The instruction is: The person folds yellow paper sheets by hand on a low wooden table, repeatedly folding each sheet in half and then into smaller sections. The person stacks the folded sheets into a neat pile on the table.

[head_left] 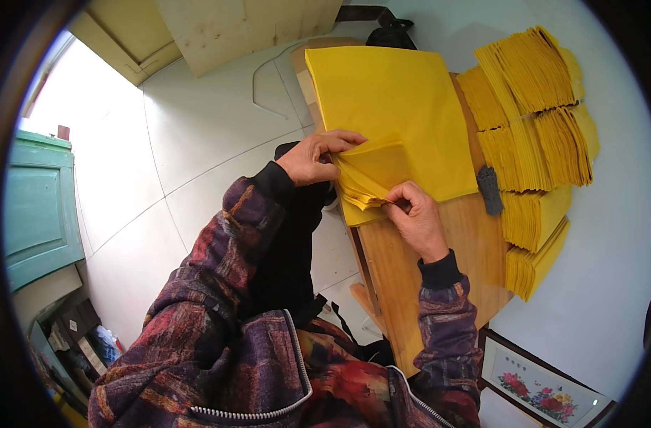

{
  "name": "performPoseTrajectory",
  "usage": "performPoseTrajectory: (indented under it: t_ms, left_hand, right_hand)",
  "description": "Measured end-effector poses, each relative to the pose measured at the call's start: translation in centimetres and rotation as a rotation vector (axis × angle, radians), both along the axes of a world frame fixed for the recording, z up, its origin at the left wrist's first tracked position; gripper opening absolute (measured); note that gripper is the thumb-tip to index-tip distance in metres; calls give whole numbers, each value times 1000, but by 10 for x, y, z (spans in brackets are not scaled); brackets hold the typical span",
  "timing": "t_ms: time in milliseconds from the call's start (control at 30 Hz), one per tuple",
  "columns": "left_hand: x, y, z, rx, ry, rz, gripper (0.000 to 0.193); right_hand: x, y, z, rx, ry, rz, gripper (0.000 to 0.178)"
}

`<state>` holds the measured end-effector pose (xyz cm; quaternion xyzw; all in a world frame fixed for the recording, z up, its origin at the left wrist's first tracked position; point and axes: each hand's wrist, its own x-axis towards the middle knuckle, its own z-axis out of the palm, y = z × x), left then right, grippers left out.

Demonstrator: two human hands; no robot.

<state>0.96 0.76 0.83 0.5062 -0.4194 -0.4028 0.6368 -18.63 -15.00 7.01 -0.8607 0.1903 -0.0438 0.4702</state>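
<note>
Two hands work at one thin yellow sheet [375, 160], which lies loosely folded over the near left part of a flat yellow stack [397, 93] on the wooden table [397, 278]. The left hand [312, 160] is half open, its fingers reaching over the sheet's left edge; whether it pinches or merely rests there, I cannot tell. The right hand [416, 217] is nearly closed, thumb and forefinger pinching the sheet's near corner, where several pleats gather.

The sheet looks light, soft and limp, slightly see-through where it lifts. It should crease easily and flop if held at only one point, so a fingertip pinch on an edge or corner, with the other hand steadying the opposite side, seems best. Separate layers may slide on each other. The folded bundles [532, 71] along the table's right side look thicker and springier; those would want a whole-hand grasp. A dark grey cloth [489, 191] lies between them and the stack.

As for containers, the green cabinet [43, 207] is shut, its contents hidden. Below it are a dark box [88, 322] and a blue-and-white packet [109, 344], too small to make out.
</note>
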Motion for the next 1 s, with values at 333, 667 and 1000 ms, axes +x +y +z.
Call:
performPoseTrajectory:
  t_ms: [333, 667, 1000]
  left_hand:
    - [-10, -9, -10, 33, -80, 211, 28]
    - [-10, -9, -11, 22, -121, 229, 26]
    - [-3, -1, -2, 14, 71, 36, 36]
  right_hand:
    - [-11, 18, -5, -606, -241, 16, 43]
    - [-12, 22, -5, -901, -266, 118, 23]
    - [2, 15, 2, -444, -219, 60, 16]
